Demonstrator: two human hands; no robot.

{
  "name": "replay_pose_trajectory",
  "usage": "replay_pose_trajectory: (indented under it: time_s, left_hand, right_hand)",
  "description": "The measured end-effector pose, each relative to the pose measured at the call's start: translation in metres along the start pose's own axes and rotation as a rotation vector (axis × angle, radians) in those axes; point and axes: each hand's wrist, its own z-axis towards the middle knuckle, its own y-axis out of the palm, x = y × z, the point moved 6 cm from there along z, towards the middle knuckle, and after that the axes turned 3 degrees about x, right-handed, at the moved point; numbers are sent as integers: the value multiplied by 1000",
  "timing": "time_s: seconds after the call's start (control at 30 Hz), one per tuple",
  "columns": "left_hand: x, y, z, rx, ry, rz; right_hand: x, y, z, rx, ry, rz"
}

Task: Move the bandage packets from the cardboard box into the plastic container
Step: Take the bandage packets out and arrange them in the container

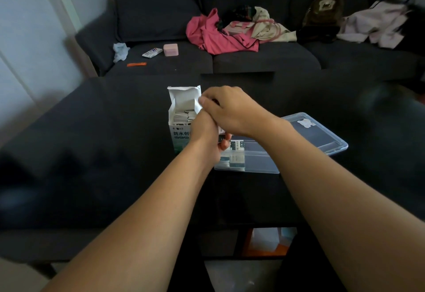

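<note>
Both forearms cross: left hand (207,137) fingers grip packets (222,130); right hand (230,110) pinches the cardboard box (181,117) flap.

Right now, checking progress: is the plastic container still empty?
No: a few bandage packets already lie inside the plastic container.

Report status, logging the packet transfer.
Left hand gripping packets. Right hand at box flap. Container holds some packets. Nothing blocking.
</note>
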Motion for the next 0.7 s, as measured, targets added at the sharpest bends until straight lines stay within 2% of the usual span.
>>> replay_pose_trajectory:
  time_s: [0.17,0.27,0.3,0.37,0.43,0.7]
  left_hand:
    - [0,-1,3,15,16,4]
    - [2,-1,7,55,31,-33]
    - [2,-1,8,62,18,-51]
    - [1,1,8,43,-15,-76]
    - [-1,2,6,25,-24,-65]
    - [-2,6,8,2,40,45]
  right_hand:
    - [4,-8,-2,80,43,44]
    - [26,-13,-4,108,314,437]
    - [32,-10,-6,49,402,604]
    - [38,-6,-12,-99,464,745]
    - [38,-5,-16,-174,449,751]
    - [38,-10,-16,-205,414,685]
